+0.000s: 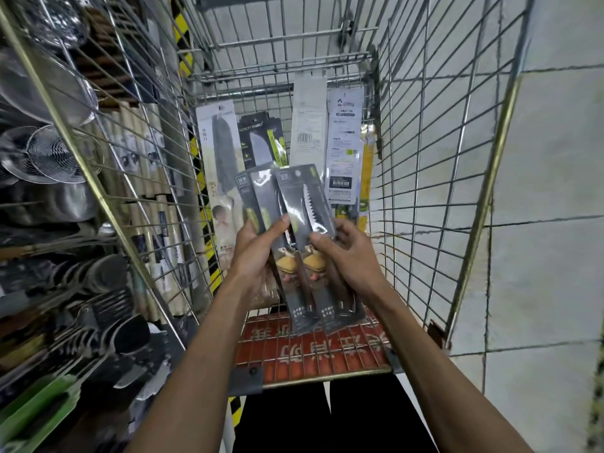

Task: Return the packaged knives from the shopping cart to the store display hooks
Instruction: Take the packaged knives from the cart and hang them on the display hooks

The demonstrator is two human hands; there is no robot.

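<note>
Hands both up over the shopping cart (434,178), sharing a small fan of dark knife packs (295,223). Left hand (258,253) clamped on the left side of the fan, thumb across the front of the packs, fingers hidden behind. Right hand (343,253) gripping the right edge of the front pack, thumb on its clear blister just beside the serrated blade (310,207). Packs overlapping, tilted slightly, tops pointing away toward the far end of the cart, lower ends above the red seat flap (313,348). More packs lying below in the cart: a long white knife pack (222,152) at the left, a black pack with a green handle (261,142) next to it, two pale packs back-side up (327,132) at the right. Outside the wire wall at the left, store shelves with metal strainers (55,155) and dark spatulas (108,325). Pale tiled floor (549,191) at the right.
</note>
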